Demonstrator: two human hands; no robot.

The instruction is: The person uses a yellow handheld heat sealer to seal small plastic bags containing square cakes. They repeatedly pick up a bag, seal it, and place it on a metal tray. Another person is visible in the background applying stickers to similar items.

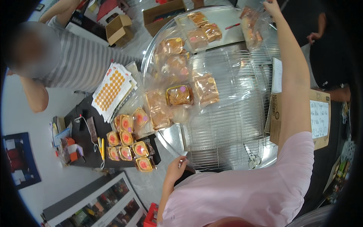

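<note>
My right hand (270,7) is stretched far across the round metal table, fingers closed on the top of a clear plastic bag (251,31). Brown baked pieces show inside this bag, which hangs over the far right side of the wire racks (223,128). Close to my body at the near table edge, my left hand (177,166) has its fingers curled; whatever they hold, if anything, is hidden. Clear bags of packed cakes (206,89) lie along the table's left side. Among them sits a single cake in a gold tray (179,95) with a purple sticker.
Sticker sheets (111,89) and several boxed cakes (126,138) cover the dark side table at left. A metal tray (230,36) holds a red pen (232,26). Scissors (253,158) lie near right, beside a cardboard box (321,113). A person in a striped shirt (87,56) stands left.
</note>
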